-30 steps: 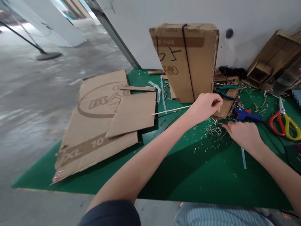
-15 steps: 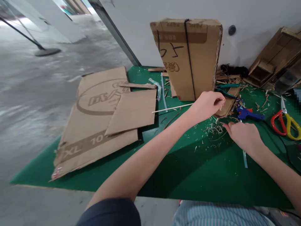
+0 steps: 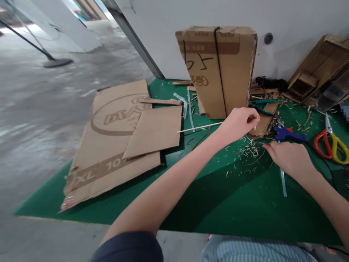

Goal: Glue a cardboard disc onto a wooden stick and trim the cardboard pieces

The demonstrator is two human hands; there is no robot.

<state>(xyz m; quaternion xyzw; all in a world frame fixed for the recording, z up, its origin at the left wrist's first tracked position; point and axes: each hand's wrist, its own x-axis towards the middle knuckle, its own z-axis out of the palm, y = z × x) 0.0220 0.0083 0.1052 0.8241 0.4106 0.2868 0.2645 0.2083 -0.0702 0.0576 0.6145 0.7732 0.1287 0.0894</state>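
My left hand (image 3: pixel 241 122) is closed in a pinch on a thin pale wooden stick (image 3: pixel 200 127). One end sticks out to the left under my wrist, and a short tip shows below my fingers. My right hand (image 3: pixel 289 156) lies palm down to the right, closed around a small thin blade (image 3: pixel 259 143) whose narrow tip points left; most of it is hidden by the fingers. Below and between both hands lies a heap of curly wood shavings (image 3: pixel 252 150). A cardboard piece (image 3: pixel 261 125) is just behind my left fingertips.
A tall cardboard box (image 3: pixel 218 72) stands behind. Flat cardboard sheets (image 3: pixel 109 145) cover the table's left. Near my right hand are a blue glue gun (image 3: pixel 290 134), scissors (image 3: pixel 328 140) and teal-handled pliers (image 3: pixel 264 105). A clear glue stick (image 3: pixel 283 183) lies under my right wrist.
My right hand with the blade has shifted slightly right, away from my left fingertips. My left hand keeps its pinch on the stick, and the whole view has moved a little.
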